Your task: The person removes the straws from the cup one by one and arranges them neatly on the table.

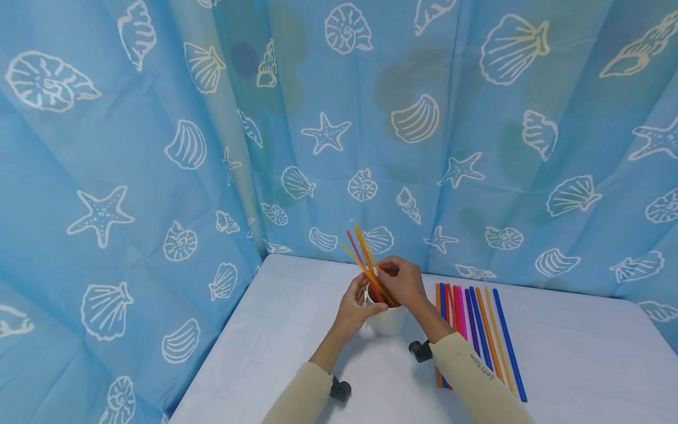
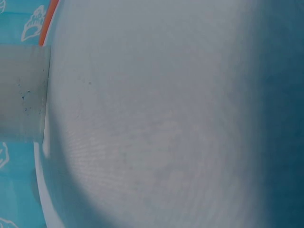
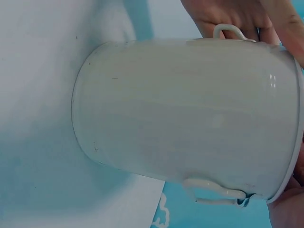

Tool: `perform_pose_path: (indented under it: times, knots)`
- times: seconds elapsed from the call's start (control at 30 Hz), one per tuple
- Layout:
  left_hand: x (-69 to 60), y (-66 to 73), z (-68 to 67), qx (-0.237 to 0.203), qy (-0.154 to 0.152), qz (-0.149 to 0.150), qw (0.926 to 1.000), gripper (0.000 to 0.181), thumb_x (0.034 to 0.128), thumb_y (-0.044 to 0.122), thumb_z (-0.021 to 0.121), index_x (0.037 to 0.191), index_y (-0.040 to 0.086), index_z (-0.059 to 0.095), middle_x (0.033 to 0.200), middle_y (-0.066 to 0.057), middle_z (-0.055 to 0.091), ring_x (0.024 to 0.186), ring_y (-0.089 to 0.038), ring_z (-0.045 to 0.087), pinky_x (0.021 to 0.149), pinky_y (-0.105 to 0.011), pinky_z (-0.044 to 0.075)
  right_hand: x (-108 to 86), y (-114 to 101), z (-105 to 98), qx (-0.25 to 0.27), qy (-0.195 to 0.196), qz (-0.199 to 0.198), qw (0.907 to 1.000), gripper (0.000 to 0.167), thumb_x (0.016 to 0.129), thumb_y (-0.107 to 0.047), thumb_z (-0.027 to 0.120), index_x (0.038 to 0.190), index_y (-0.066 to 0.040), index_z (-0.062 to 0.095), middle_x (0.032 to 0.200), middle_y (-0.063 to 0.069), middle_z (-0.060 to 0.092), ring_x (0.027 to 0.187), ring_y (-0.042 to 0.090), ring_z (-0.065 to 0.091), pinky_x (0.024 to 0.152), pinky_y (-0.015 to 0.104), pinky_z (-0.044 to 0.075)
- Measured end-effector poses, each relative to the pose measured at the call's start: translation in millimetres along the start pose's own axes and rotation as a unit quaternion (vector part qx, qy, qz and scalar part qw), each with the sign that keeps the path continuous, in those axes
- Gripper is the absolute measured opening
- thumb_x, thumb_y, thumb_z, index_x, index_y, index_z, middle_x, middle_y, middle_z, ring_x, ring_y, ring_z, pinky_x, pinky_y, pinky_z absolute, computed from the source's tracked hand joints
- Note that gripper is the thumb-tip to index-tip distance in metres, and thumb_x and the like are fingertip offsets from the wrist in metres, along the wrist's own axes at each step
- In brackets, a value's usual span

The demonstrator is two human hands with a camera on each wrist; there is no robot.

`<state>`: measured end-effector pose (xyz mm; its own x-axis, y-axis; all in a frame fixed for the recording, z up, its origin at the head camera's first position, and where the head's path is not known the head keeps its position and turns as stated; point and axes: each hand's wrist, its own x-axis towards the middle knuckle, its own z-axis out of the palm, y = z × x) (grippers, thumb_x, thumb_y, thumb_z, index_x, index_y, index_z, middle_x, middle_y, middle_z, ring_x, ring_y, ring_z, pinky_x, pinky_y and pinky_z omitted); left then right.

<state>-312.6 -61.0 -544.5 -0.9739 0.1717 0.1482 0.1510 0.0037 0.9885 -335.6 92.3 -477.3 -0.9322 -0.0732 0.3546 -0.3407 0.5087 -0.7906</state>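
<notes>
- Holds the side and rim of a white bucket [image 1: 388,323] with the left grip [image 1: 356,301]: thumb over the rim, fingers bent at the handle side.
- Pinches among red, orange and yellow straws [image 1: 365,250] with the right grip [image 1: 404,281], fingers curled in at the bucket's mouth; cannot tell exactly how many straws between the fingertips.
- Leaning in the bucket, these straws, tops well above the rim and tilted toward the desk's far left corner.
- Upright on the white desk [image 1: 582,353], the bucket, near the far edge and nearer the left edge than the right.
- To the right of the bucket, a row of loose straws [image 1: 509,344] in orange, blue, red, pink, purple and yellow, running from near the far edge toward the near edge, partly under the right sleeve [image 1: 471,377].
- Beyond the far and left edges, a blue curtain [image 1: 325,171] with white shells and starfish.
</notes>
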Motion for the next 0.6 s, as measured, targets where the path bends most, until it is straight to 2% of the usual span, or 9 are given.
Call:
perform_pose_path:
  times: [0.23,0.4,0.6]
  knots:
    - [-0.5,-1.6,-0.7,-0.003,0.001,0.009,1.0,0.082,0.0829,0.018,0.08,0.15,0.02,0.034,0.15,0.001,0.041,0.14,-0.016,0.034,0.115,-0.033,0.025,1.0,-1.9,-5.0,0.015,0.023,-0.001,0.9996,0.016,0.09,-0.012,0.071,0.105,-0.007,0.07,0.098,0.006,0.071,0.092,0.022,0.066,0.083,0.039,0.057]
    - [-0.8,-0.2,-0.5,0.004,0.004,0.012,0.9999,0.081,0.0835,0.019,0.079,0.151,0.017,0.033,0.15,-0.002,0.041,0.14,-0.019,0.035,0.115,-0.035,0.026,2.1,-7.1,-12.7,0.022,0.039,-0.008,0.999,0.016,0.091,-0.013,0.069,0.106,-0.008,0.069,0.099,0.006,0.07,0.094,0.022,0.065,0.082,0.039,0.058]
    - [-0.3,1.6,0.4,0.011,0.009,0.004,0.9999,0.082,0.0825,0.022,0.08,0.15,0.019,0.035,0.149,0.0,0.043,0.139,-0.018,0.037,0.114,-0.036,0.027,4.6,-17.1,-31.6,0.031,0.073,-0.056,0.9953,0.014,0.091,-0.013,0.07,0.104,-0.008,0.069,0.096,0.006,0.072,0.091,0.021,0.067,0.077,0.039,0.059]
